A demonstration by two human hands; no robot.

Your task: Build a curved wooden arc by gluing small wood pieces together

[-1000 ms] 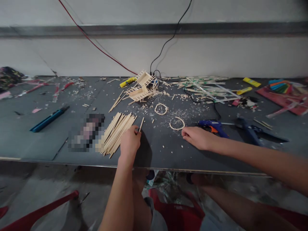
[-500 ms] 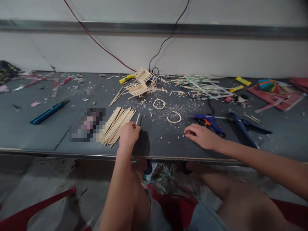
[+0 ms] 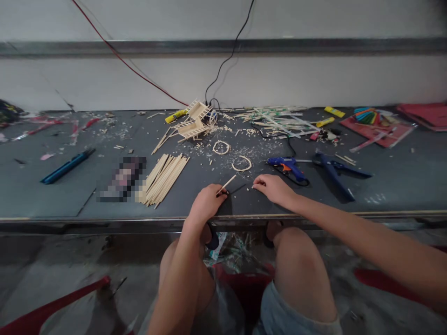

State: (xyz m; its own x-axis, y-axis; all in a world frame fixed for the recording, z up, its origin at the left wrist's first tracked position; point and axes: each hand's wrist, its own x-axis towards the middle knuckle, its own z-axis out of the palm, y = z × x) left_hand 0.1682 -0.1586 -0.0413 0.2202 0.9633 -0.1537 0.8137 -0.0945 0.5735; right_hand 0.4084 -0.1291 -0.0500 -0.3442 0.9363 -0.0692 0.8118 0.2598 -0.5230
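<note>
My left hand (image 3: 206,203) is closed around a thin wooden stick (image 3: 227,183), which points up and to the right above the dark tabletop. To its left lies a pile of similar wooden sticks (image 3: 167,179). My right hand (image 3: 274,188) rests near the table's front, fingertips pinched together; a tiny pale bit shows at the tips, too small to name. Just beyond the hands is an open ring of short stick pieces (image 3: 242,163), and past it a closed ring (image 3: 221,147). A blue glue gun (image 3: 288,166) lies beyond my right hand.
Blue cutter-like tools lie at left (image 3: 68,166) and right (image 3: 335,174). Small stick-built cart models (image 3: 195,122) stand at the back, beside a yellow tube (image 3: 176,116). Loose sticks and plastic wrappers (image 3: 279,121) spread along the wall. Stick crumbs litter the middle.
My left hand has moved right, away from the pile, bringing the stick toward my right hand. The stick now leans further right. My right hand's fingertips have drawn together, and the view has shifted.
</note>
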